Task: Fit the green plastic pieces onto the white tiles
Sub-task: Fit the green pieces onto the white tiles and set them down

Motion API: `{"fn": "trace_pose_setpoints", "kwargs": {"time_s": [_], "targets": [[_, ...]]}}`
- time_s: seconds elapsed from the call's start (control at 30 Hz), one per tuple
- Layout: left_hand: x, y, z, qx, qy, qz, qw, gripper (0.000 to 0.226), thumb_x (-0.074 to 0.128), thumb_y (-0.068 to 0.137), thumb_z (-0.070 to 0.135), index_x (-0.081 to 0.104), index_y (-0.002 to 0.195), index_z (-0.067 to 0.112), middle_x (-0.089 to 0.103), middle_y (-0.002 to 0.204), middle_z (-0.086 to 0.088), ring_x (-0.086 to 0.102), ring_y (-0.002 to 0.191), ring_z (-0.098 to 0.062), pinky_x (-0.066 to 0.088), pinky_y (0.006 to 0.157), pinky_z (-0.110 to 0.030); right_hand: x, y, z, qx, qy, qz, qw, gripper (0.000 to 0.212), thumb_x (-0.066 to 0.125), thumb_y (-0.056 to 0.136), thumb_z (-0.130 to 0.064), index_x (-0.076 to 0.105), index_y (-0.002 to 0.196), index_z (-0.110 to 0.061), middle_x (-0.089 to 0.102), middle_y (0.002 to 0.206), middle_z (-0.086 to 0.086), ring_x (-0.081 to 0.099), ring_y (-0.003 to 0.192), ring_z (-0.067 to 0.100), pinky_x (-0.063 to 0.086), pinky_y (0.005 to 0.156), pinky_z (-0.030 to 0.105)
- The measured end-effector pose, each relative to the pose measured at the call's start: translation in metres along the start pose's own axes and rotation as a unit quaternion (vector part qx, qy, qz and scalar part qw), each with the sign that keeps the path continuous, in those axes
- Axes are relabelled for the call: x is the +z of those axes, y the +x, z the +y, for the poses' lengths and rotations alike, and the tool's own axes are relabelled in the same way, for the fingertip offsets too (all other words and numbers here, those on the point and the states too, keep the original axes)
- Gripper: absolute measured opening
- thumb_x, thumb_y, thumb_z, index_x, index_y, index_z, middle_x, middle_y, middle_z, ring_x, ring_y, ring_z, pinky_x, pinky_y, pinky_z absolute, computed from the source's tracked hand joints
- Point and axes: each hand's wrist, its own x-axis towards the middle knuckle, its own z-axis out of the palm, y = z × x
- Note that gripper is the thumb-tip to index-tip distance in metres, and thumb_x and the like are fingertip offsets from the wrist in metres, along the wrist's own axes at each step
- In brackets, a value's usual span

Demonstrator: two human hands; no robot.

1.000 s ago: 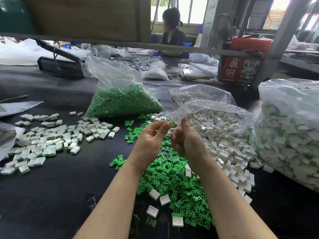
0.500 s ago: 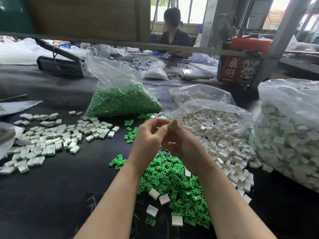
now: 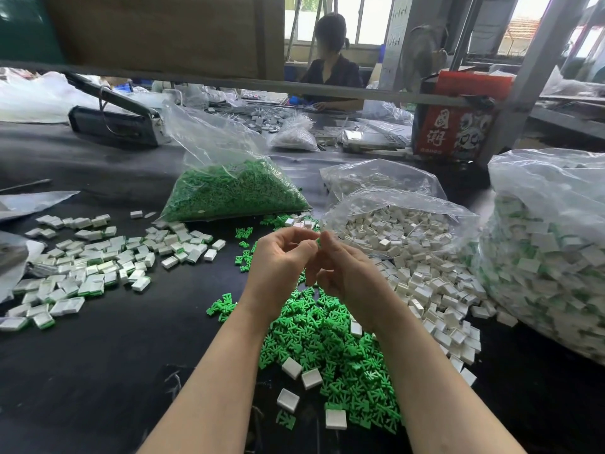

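Above the black table point(image 3: 98, 371), the left hand point(image 3: 278, 267) and right hand point(image 3: 347, 276) together pinch a green piece point(image 3: 318, 241) between fingertips.

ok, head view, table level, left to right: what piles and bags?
Pile of assembled tiles → bag of green pieces → loose green pieces → open bag of white tiles → big bag of assembled tiles.

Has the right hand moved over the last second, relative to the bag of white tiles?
Yes. The right hand has shifted left, away from the bag of white tiles, closing against the left hand over the green pile.
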Motion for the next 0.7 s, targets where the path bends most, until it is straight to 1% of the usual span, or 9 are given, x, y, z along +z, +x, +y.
{"fn": "trace_pose_setpoints", "kwargs": {"time_s": [0.07, 0.13, 0.2, 0.27, 0.33, 0.47, 0.6, 0.67, 0.7], "targets": [[0.0006, -0.0008, 0.0013, 0.002, 0.001, 0.003, 1.000, 0.014, 0.060, 0.086, 0.004, 0.068, 0.081, 0.014, 0.063, 0.052, 0.005, 0.053, 0.045, -0.003, 0.043, 0.048, -0.013, 0.0002, -0.0001, -0.0003, -0.005, -0.006, 0.006, 1.000, 0.067, 0.048, 0.093, -0.050, 0.053, 0.115, 0.012, 0.061, 0.074, 0.016, 0.043, 0.059, 0.019, 0.027, 0.051, 0.026], [0.0016, -0.0015, 0.0028, 0.002, 0.002, -0.001, 1.000, 0.008, 0.061, 0.079, 0.010, 0.067, 0.081, 0.012, 0.062, 0.051, 0.002, 0.053, 0.045, -0.010, 0.045, 0.047, -0.017, 0.0006, -0.0005, 0.0001, -0.014, -0.011, 0.008, 1.000, 0.065, 0.049, 0.093, -0.049, 0.053, 0.120, 0.010, 0.061, 0.090, 0.033, 0.041, 0.064, 0.023, 0.028, 0.052, 0.025], [0.0022, -0.0023, 0.0037, 0.003, 0.006, -0.005, 1.000, 0.013, 0.058, 0.073, 0.015, 0.068, 0.081, 0.012, 0.062, 0.052, -0.003, 0.052, 0.046, -0.017, 0.047, 0.048, -0.022, 0.0009, -0.0007, -0.0003, -0.017, -0.014, 0.006, 1.000, 0.057, 0.050, 0.092, -0.047, 0.059, 0.121, 0.001, 0.059, 0.099, 0.038, 0.041, 0.066, 0.023, 0.029, 0.052, 0.024], [0.0026, -0.0029, 0.0041, 0.006, 0.007, -0.005, 1.000, 0.014, 0.058, 0.071, 0.014, 0.069, 0.078, 0.013, 0.062, 0.054, -0.008, 0.053, 0.047, -0.020, 0.048, 0.047, -0.026, 0.0011, -0.0006, -0.0010, -0.018, -0.019, 0.001, 1.000, 0.047, 0.051, 0.093, -0.046, 0.065, 0.120, -0.010, 0.059, 0.093, 0.031, 0.041, 0.064, 0.022, 0.030, 0.051, 0.023], [0.0033, -0.0028, 0.0034, 0.007, -0.008, 0.000, 1.000, 0.014, 0.058, 0.070, 0.010, 0.070, 0.077, 0.010, 0.062, 0.055, -0.011, 0.051, 0.045, -0.021, 0.046, 0.045, -0.026, 0.0008, -0.0003, -0.0007, -0.019, -0.023, -0.003, 1.000, 0.045, 0.050, 0.093, -0.045, 0.066, 0.118, -0.012, 0.059, 0.089, 0.031, 0.041, 0.065, 0.024, 0.032, 0.048, 0.019], [0.0061, 0.0013, -0.0008, -0.023, -0.064, 0.013, 0.998, 0.015, 0.059, 0.071, 0.003, 0.068, 0.081, -0.004, 0.059, 0.054, -0.011, 0.048, 0.038, -0.021, 0.041, 0.041, -0.023, 0.0019, 0.0002, 0.0025, -0.023, -0.032, 0.010, 0.999, 0.048, 0.047, 0.096, -0.042, 0.063, 0.119, -0.003, 0.060, 0.068, 0.013, 0.043, 0.055, 0.018, 0.036, 0.046, 0.019], [0.0067, 0.0022, -0.0030, -0.057, -0.097, 0.012, 0.994, 0.011, 0.058, 0.079, -0.005, 0.065, 0.085, -0.011, 0.059, 0.056, -0.017, 0.049, 0.038, -0.023, 0.040, 0.039, -0.023, 0.0049, -0.0016, 0.0023, -0.036, -0.045, 0.017, 0.998, 0.061, 0.047, 0.089, -0.047, 0.062, 0.110, 0.009, 0.059, 0.067, 0.015, 0.046, 0.061, 0.027, 0.035, 0.051, 0.029], [0.0078, 0.0021, -0.0029, -0.074, -0.111, 0.012, 0.991, 0.009, 0.056, 0.084, -0.009, 0.064, 0.087, -0.012, 0.056, 0.051, -0.014, 0.049, 0.038, -0.023, 0.041, 0.038, -0.024, 0.0051, -0.0027, 0.0011, -0.041, -0.050, 0.022, 0.998, 0.065, 0.047, 0.089, -0.047, 0.059, 0.107, 0.014, 0.057, 0.065, 0.012, 0.047, 0.059, 0.025, 0.036, 0.051, 0.029], [0.0083, 0.0023, -0.0032, -0.083, -0.118, 0.013, 0.989, 0.009, 0.055, 0.086, -0.009, 0.063, 0.089, -0.013, 0.055, 0.051, -0.014, 0.049, 0.038, -0.023, 0.041, 0.037, -0.024, 0.0048, -0.0032, 0.0009, -0.045, -0.057, 0.025, 0.997, 0.066, 0.046, 0.090, -0.046, 0.059, 0.106, 0.016, 0.057, 0.064, 0.012, 0.048, 0.056, 0.020, 0.036, 0.050, 0.026]]}}
